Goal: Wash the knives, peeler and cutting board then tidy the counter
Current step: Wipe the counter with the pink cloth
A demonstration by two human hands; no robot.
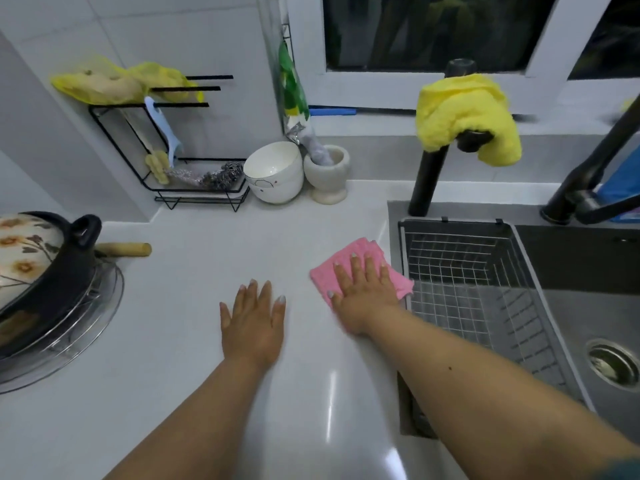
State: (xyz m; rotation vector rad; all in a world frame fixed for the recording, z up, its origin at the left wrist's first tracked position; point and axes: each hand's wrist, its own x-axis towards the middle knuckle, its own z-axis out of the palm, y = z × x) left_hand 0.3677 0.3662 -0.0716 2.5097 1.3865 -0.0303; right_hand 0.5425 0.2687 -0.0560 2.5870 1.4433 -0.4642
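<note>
My right hand [363, 289] presses flat, fingers straight and spread, on a pink cloth [349, 258] that lies on the white counter [214, 271] next to the sink's left edge. My left hand [252, 320] rests flat on the bare counter a short way to the left of the cloth, holding nothing. A blue peeler [166, 133] hangs on the black wire rack [194, 188] at the back left. No knives or cutting board show in the head view.
A wire basket [464, 271] sits in the grey sink [588, 323]. Black faucets [433, 168] carry a yellow cloth [464, 109]. A white bowl [273, 171] and stone mortar [327, 174] stand at the back. A black pot [45, 271] with a wooden handle [128, 249] is far left.
</note>
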